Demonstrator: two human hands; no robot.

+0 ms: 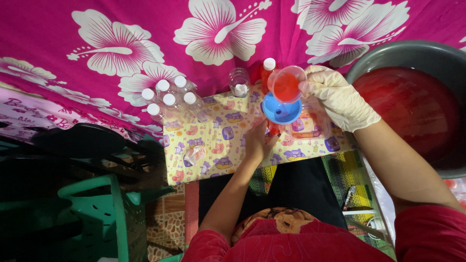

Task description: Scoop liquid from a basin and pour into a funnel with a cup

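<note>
Gloved right hand (pixel 340 97) tips a cup (pixel 287 83) of red liquid over the blue funnel (pixel 280 110); bare left hand (pixel 258 141) grips the bottle (pixel 274 128) beneath; pouring too fast could overflow onto the patterned cloth (pixel 213 145).

From my remote feed: a glossy blue plastic funnel (pixel 280 110) at centre. Above it, a clear plastic cup (pixel 287 83) in my right hand (pixel 340 97), sheathed in a matt, wrinkled latex glove. Beneath the funnel, printed cloth (pixel 213 140) drapes the tabletop; right of it, a smooth grey plastic basin (pixel 403 51).
</note>
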